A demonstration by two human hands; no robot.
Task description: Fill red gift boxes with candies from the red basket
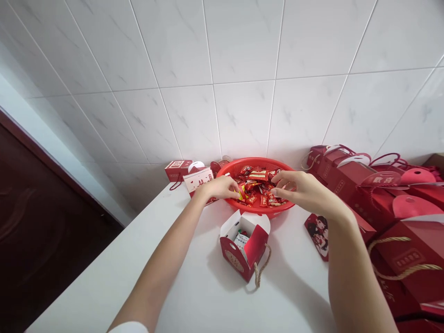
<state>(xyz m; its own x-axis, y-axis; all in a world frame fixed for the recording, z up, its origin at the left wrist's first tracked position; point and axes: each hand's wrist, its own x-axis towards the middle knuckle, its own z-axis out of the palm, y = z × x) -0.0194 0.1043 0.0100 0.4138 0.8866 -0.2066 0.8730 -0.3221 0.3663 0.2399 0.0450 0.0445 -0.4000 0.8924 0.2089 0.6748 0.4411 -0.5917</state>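
Note:
A red plastic basket [274,210] holds many wrapped candies [258,175], mostly red. My left hand [222,187] reaches over its left rim, fingers curled together at a yellow-and-red wrapped candy [242,189]. Over the right side of the basket is my right hand [298,188], its thumb and fingers apart above the candies, with nothing visible between them. In front of the basket stands a small red gift box [239,254] with its white-lined flaps up and a rope handle hanging at its right. Inside it lie a white packet [242,240] and something green, partly hidden.
Several red gift boxes [360,180] with cord handles crowd the right side. A red card with cartoon figures [318,233] lies beside my right forearm. Behind my left hand are a small red box [178,170] and a white-and-red box [199,180]. A tiled wall [243,111] closes the back.

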